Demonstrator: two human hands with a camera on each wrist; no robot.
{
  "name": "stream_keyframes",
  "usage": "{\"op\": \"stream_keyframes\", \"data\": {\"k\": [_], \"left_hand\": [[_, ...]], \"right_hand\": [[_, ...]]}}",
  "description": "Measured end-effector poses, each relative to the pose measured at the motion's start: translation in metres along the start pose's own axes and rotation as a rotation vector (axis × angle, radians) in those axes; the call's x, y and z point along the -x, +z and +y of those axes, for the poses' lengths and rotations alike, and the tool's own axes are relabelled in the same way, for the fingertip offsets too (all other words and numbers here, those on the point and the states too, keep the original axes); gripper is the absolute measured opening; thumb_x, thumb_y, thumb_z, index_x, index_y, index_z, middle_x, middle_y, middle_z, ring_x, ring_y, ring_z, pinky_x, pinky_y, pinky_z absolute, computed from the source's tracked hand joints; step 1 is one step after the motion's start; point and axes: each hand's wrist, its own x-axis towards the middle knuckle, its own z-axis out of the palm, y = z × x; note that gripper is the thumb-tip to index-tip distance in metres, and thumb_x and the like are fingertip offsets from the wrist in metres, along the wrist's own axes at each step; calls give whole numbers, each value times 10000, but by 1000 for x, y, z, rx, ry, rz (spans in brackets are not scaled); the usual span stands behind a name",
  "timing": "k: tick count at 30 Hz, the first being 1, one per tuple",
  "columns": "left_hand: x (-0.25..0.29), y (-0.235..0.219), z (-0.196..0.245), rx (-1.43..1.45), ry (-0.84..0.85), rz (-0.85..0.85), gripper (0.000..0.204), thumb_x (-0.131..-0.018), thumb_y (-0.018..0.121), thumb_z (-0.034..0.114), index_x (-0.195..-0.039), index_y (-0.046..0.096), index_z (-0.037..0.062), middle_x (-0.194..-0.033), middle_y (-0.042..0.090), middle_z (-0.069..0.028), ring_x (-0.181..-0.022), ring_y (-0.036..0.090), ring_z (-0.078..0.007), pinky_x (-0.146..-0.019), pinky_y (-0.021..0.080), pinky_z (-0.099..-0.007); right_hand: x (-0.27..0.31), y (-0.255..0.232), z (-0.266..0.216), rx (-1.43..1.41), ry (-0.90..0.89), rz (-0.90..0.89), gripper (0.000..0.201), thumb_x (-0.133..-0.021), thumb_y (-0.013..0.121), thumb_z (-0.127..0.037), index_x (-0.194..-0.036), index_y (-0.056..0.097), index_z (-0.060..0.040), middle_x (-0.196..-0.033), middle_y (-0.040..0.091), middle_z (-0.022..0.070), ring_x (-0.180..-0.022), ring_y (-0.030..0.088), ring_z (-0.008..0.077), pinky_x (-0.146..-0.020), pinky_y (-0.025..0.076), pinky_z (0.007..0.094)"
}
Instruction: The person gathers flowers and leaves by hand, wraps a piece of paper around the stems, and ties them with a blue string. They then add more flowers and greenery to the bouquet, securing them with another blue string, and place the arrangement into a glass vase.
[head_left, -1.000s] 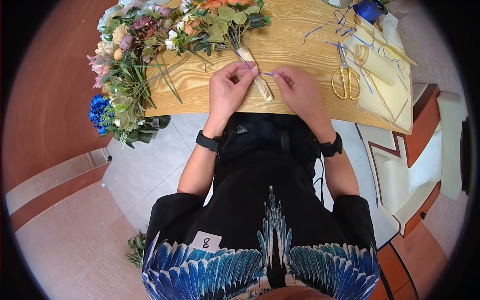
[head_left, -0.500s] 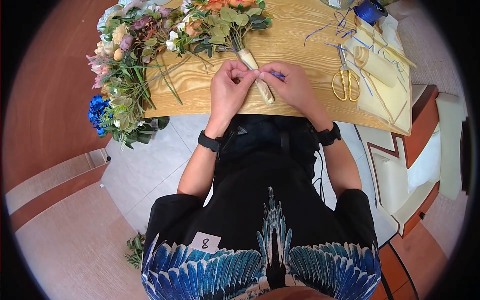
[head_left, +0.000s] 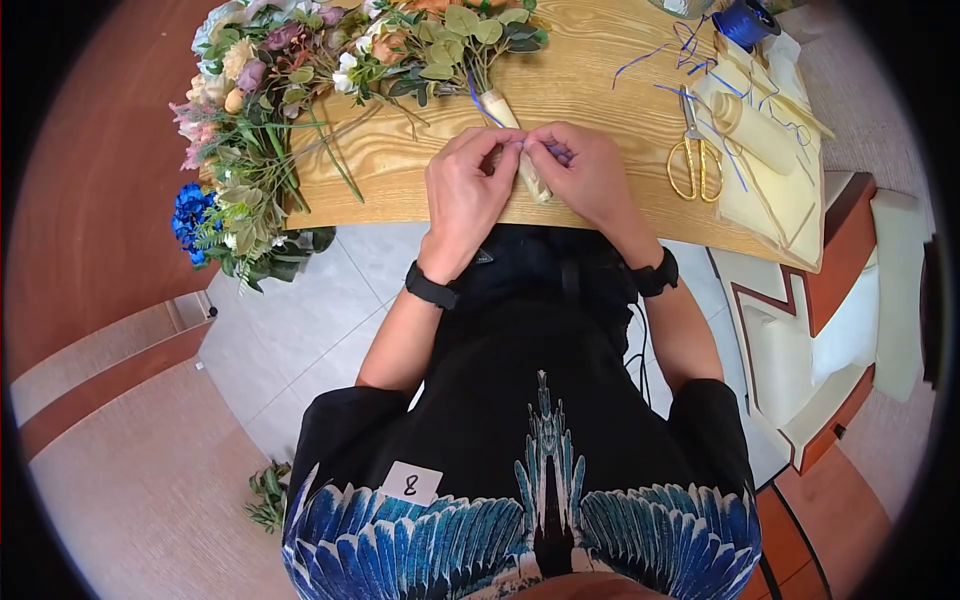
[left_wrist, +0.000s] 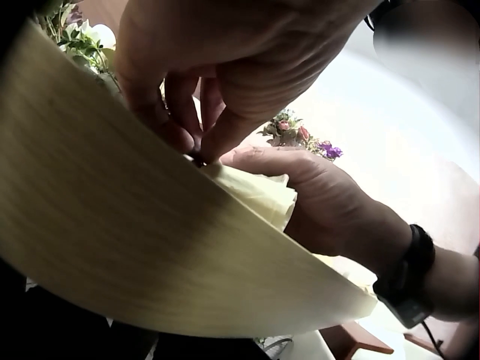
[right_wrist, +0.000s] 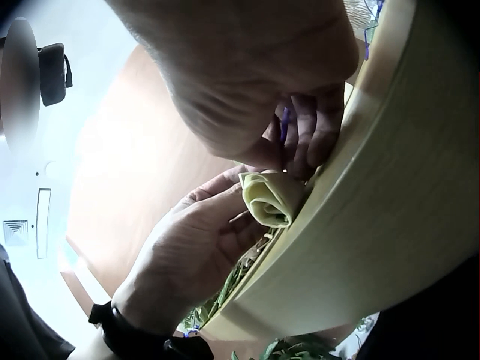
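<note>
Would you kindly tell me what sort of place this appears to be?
Likely a flower-arranging workspace, perhaps in a home or shop: a wooden table holds heaped flowers, wrapped stems and gold-handled scissors.

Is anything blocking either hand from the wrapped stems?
Nothing visible: the left hand and right hand meet over the wrapped stems, pinching blue ribbon. The scissors lie clear, beyond the right hand.
</note>
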Motion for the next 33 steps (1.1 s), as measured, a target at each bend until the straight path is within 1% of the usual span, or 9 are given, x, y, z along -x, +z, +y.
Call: {"op": "stream_keyframes", "data": {"k": [1, 4, 9, 11, 17, 20, 22, 29, 33], "left_hand": [[-2, 0, -1, -82, 112, 24, 114, -823, 705, 56, -935, 728, 44, -808, 676, -88, -633, 626, -229, -587, 505, -311], [-3, 3, -11, -153, 270, 71, 120, -832, 710, 33, -951, 727, 32, -865, 686, -114, -644, 648, -202, -594, 509, -279], [0, 6, -4, -78, 159, 65, 117, -840, 713, 41, -957, 712, 28, -846, 675, -104, -619, 649, -181, -573, 511, -281], [1, 5, -5, -71, 126, 62, 119, -841, 715, 42, -958, 705, 26, -841, 670, -101, -609, 648, -176, -566, 512, -281], [2, 6, -8, -82, 150, 42, 121, -834, 724, 39, -950, 698, 15, -865, 656, -90, -598, 636, -149, -556, 503, -271], [2, 3, -2, -63, 58, 4, 112, -833, 725, 36, -939, 700, 11, -878, 643, -78, -610, 629, -138, -565, 502, -263], [0, 1, 1, 24, -21, -21, 84, -836, 711, 50, -906, 700, 5, -918, 624, -113, -658, 624, -214, -581, 495, -332], [-3, -1, -3, 48, 21, -2, 103, -839, 704, 50, -918, 708, -17, -1060, 593, -152, -741, 620, -239, -646, 503, -347], [-3, -2, -4, -68, 56, -31, 111, -847, 693, 80, -912, 718, -6, -1096, 579, -154, -899, 566, -283, -784, 475, -376]], "right_hand": [[0, 2, 1, -34, 22, 9, 169, -884, 675, -140, -958, 693, 11, -706, 667, 37, -619, 575, 57, -553, 466, 238], [-1, 0, 0, -55, 49, 7, 161, -874, 671, -132, -946, 687, 11, -702, 651, 18, -617, 559, 48, -552, 460, 233], [0, 2, 1, -81, 58, 28, 160, -857, 666, -122, -943, 680, 11, -717, 648, 16, -619, 547, 41, -552, 453, 225], [0, 2, 1, -116, 103, 32, 164, -836, 670, -154, -908, 679, -7, -715, 674, 116, -595, 636, 166, -572, 506, 296], [0, 0, -3, -93, 99, 20, 167, -839, 668, -150, -905, 674, 2, -735, 675, 124, -613, 643, 170, -575, 507, 298], [0, 2, -1, -85, 77, 38, 176, -838, 675, -160, -908, 677, 1, -741, 671, 123, -617, 641, 180, -574, 505, 303], [0, 2, -3, -69, 62, 36, 176, -836, 678, -162, -909, 680, -2, -747, 667, 120, -615, 640, 194, -572, 504, 308], [-2, -3, -4, 34, -86, 38, 157, -838, 674, -155, -918, 679, -20, -786, 656, 97, -611, 638, 231, -568, 497, 316], [-4, -4, -5, 55, -94, 21, 154, -846, 671, -162, -927, 683, -32, -786, 657, 87, -608, 640, 208, -567, 493, 310]]}}
